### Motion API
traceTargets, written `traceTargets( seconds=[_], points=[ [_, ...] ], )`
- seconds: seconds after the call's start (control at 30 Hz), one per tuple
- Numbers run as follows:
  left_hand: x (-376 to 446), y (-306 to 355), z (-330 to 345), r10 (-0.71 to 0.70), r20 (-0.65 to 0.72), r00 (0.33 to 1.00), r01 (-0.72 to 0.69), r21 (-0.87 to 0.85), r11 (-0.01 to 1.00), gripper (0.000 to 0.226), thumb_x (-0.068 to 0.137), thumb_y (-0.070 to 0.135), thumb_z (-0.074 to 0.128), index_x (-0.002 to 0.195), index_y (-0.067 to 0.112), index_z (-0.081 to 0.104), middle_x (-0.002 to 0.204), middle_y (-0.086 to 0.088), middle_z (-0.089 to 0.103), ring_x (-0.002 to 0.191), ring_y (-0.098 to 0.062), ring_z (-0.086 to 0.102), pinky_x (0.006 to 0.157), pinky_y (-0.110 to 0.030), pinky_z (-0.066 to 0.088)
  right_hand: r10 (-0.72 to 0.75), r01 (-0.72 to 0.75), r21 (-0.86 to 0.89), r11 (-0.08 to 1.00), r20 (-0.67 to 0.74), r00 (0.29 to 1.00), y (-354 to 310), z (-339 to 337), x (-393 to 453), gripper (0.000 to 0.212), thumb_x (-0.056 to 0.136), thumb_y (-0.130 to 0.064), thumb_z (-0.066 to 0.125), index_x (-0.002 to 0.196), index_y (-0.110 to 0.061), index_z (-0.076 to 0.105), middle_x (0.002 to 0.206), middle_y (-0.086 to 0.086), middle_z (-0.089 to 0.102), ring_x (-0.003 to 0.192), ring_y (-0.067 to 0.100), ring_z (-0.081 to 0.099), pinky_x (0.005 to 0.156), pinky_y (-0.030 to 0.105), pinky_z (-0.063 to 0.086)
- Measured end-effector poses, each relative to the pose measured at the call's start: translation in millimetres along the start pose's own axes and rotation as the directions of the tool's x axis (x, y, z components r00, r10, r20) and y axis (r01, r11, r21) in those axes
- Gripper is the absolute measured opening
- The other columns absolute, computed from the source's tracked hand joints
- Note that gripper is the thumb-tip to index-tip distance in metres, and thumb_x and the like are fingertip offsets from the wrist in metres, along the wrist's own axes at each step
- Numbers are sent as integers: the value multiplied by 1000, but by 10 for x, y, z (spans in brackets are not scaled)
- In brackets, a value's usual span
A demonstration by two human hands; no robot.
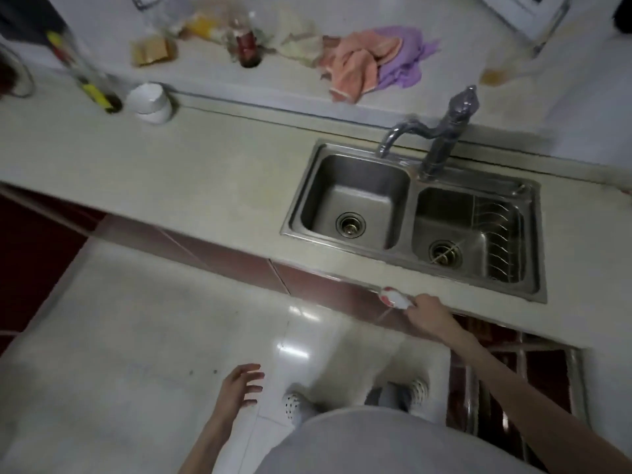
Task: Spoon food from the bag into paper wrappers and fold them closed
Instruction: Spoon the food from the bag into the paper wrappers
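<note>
The right hand (425,314) reaches out to the front edge of the counter (212,186), just below the sink (413,217); its fingers are curled round a small white thing with red marks (395,297) — blurred, perhaps a wrapper or a spoon, I cannot tell which. The thing sticks out to the left of the fingertips, lying along the counter's lip; only its left end shows clear of the hand, the rest is hidden in the grip. The left hand (239,388) hangs low over the pale floor tiles (136,319), holding nothing; its fingers are spread and loosely bent, thumb apart from the rest.

The sink has two steel basins; the left one is bare with a drain at its middle, the right one holds a wire rack (499,237) along its right side. The tap (441,131) stands behind the divider between them, its spout turned toward the left basin. On the ledge behind the counter lie a pink cloth (359,66) and a purple cloth (407,63), touching, the pink partly over the purple; left of them stands a dark red bottle (248,49), and further left a white bowl (150,100) sits upside down beside a bottle with a yellow label (92,87). Two white shoes show at the bottom — the person stands facing the counter.
</note>
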State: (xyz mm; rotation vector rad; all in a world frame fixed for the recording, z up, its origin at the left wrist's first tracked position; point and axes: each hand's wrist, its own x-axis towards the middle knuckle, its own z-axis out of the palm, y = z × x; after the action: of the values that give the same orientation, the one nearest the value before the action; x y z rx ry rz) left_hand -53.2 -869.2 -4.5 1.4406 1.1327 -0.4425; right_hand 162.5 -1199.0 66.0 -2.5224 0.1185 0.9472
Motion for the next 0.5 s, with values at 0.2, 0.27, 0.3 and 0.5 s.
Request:
traceTargets(
  seconds=[0.2,0.27,0.3,0.5],
  points=[
    [109,-588,-1130,-66,-75,995,58,-109,992,24,96,5,43,103,8,65,92,-9,73,68,-23,62,59,-28,45,16,-2,-152,988,95,995,-699,911,95,26,92,-11,46,99,8,62,110,26,64,104,34,61,78,32,45],
    [105,-690,-1427,-81,-108,991,66,-137,988,24,96,5,42,104,9,65,94,-9,73,71,-23,62,61,-29,46,49,-19,-211,977,139,989,-864,1147,83,26,93,-13,46,105,6,59,115,25,61,109,35,58,83,32,44],
    [109,-723,-1548,-79,-124,989,60,-145,988,25,96,5,41,103,9,65,95,-9,73,72,-23,62,62,-30,46,75,-35,-246,969,154,985,-935,1240,75,30,94,-15,45,111,5,58,118,24,60,111,34,57,87,32,45],
    [352,-626,-2108,-75,-206,976,32,-201,979,25,96,4,40,104,9,64,96,-10,70,75,-24,59,64,-29,44,167,-78,-334,939,248,954,-1278,1545,126,32,94,-17,45,113,3,60,117,21,62,109,30,59,78,28,43]
  ],
)
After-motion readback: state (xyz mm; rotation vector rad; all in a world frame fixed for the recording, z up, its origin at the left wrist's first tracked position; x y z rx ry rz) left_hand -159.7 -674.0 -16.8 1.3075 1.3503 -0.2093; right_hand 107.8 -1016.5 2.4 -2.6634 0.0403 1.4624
